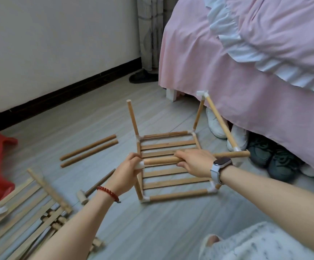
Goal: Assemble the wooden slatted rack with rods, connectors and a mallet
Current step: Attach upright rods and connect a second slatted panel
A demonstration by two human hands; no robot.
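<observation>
The left hand (129, 168) pinches a white connector (140, 164) on the end of a rod (160, 160); the right hand (194, 161) wraps that rod, which runs level, left to right, above the slatted rack (173, 166) on the floor (161, 226) beside the bed (255, 94). A mallet (88, 192) lies to the left.

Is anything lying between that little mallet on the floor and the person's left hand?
Nothing visible does. The mallet lies on bare floor just left of the left wrist; the left hand itself is busy gripping a white connector.
</observation>
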